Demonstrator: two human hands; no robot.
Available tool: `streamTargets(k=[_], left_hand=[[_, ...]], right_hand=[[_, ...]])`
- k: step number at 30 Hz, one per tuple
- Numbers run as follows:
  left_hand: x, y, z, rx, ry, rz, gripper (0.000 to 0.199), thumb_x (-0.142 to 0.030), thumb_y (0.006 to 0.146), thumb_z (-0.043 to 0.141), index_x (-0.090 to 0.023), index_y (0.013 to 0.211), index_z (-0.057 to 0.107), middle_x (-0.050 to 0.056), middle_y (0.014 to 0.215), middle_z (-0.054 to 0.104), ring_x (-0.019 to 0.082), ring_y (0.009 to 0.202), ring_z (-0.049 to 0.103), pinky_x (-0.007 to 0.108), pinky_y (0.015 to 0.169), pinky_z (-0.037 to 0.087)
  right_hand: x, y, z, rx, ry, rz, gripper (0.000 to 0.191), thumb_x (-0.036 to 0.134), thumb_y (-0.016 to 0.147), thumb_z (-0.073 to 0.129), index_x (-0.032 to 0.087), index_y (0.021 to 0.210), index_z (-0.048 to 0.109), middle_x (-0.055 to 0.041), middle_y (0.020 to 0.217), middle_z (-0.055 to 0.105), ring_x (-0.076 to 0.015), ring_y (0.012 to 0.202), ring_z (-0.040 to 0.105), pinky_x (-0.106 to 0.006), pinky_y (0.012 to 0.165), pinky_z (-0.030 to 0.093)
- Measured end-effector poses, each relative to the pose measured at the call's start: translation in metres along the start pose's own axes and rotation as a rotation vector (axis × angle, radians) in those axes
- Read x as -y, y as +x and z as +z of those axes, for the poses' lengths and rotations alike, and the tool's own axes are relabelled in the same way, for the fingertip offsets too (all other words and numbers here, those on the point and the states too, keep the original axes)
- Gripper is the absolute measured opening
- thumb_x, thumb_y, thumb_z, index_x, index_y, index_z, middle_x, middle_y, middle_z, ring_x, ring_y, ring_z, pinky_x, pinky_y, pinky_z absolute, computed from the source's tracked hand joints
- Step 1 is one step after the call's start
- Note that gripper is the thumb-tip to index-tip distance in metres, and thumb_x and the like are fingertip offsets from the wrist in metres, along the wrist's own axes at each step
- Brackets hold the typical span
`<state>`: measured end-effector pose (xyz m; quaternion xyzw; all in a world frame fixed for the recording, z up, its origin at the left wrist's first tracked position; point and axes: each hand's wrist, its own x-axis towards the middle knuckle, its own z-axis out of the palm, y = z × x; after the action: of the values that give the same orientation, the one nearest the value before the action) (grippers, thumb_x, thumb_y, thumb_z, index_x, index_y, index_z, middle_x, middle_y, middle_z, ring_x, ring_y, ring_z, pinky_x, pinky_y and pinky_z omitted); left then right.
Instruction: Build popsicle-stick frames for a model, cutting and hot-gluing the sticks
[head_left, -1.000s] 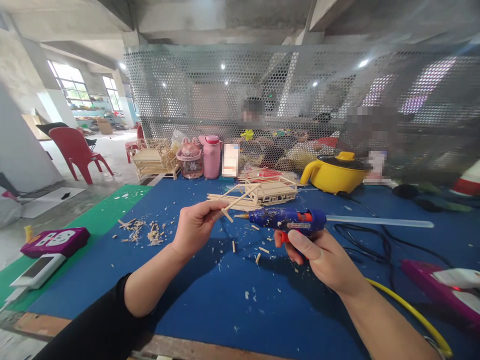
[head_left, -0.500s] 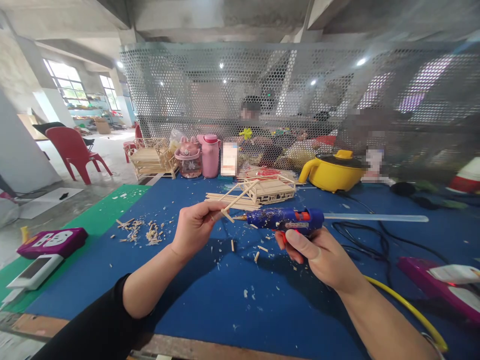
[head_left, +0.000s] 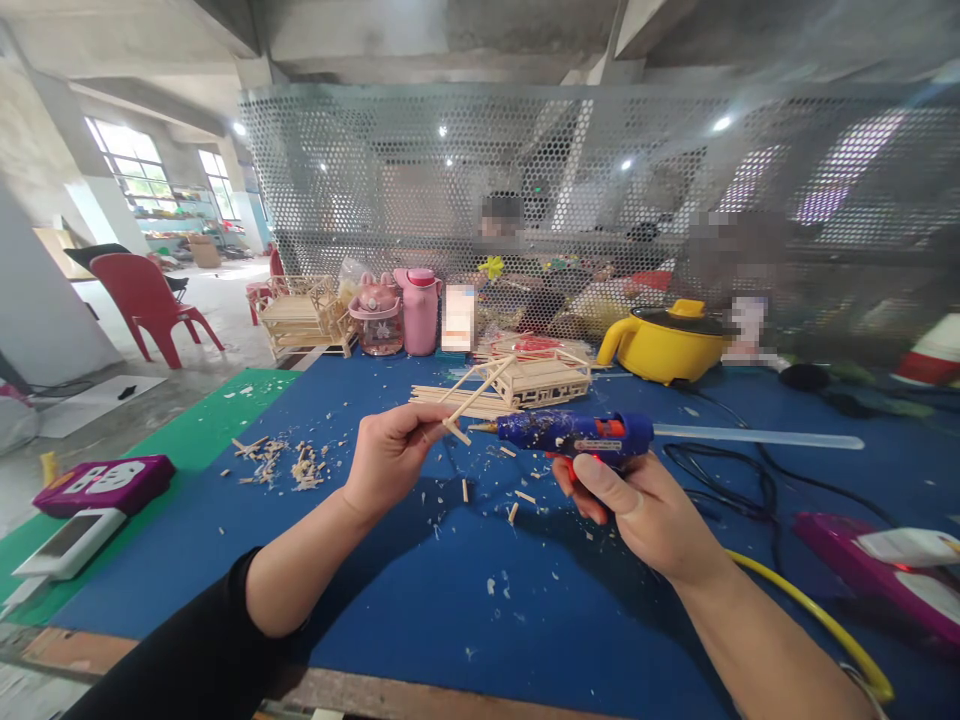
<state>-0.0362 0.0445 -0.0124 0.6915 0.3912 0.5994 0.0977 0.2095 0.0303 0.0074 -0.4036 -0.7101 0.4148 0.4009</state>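
Both hands are closed: by the left hand [head_left: 386,452] a stick frame [head_left: 480,394] is pinched at centre, from whose near end the glue gun [head_left: 559,430], gripped in the right hand [head_left: 651,508], has been drawn slightly rightward, glue presumably applied.

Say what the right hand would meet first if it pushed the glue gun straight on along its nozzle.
Most likely the wooden stick piece in the left hand: it lies right at the tip of the glue gun held in the right hand, though depth is unclear.
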Motion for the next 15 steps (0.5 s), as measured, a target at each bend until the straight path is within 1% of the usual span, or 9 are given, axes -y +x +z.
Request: streamTargets(k=[3,8,11,15], left_hand=[[-0.0001,-0.0013,0.0011,0.001,0.014,0.002,0.01,-0.021,0.08,0.064,-0.019,0.086,0.072,0.003,0.082,0.076,0.015,0.075,0.071,0.022,0.069,0.055],[-0.0025,-0.0024,0.0025,0.018,0.018,0.013,0.011,-0.021,0.08,0.063,-0.02,0.087,0.072,0.003,0.083,0.076,0.016,0.075,0.071,0.023,0.069,0.056],[-0.0035,-0.0024,0.0024,0.005,0.019,0.008,0.01,-0.022,0.08,0.064,-0.019,0.085,0.072,0.003,0.081,0.076,0.016,0.074,0.071,0.023,0.068,0.056],[-0.0044,-0.0024,0.0022,0.015,0.011,0.012,0.01,-0.022,0.08,0.063,-0.02,0.085,0.072,0.003,0.081,0.076,0.016,0.074,0.071,0.023,0.068,0.056]], right_hand=[[0.0014,0.0,0.0028,0.008,0.012,-0.019,0.044,0.057,0.083,0.05,0.016,0.071,0.057,-0.0007,0.059,0.052,-0.0088,0.045,0.04,-0.025,0.044,0.034],[0.0029,0.0003,0.0043,0.004,0.005,-0.004,0.045,0.059,0.08,0.052,0.016,0.066,0.056,0.0011,0.053,0.047,-0.0094,0.044,0.039,-0.025,0.043,0.033],[0.0022,0.0006,0.0038,-0.011,0.002,-0.006,0.044,0.058,0.081,0.052,0.016,0.068,0.056,0.0007,0.055,0.048,-0.0097,0.045,0.04,-0.025,0.044,0.033],[0.0014,-0.0002,0.0056,-0.008,-0.036,-0.02,0.045,0.059,0.082,0.051,0.016,0.066,0.056,0.0002,0.054,0.05,-0.01,0.045,0.041,-0.026,0.045,0.034]])
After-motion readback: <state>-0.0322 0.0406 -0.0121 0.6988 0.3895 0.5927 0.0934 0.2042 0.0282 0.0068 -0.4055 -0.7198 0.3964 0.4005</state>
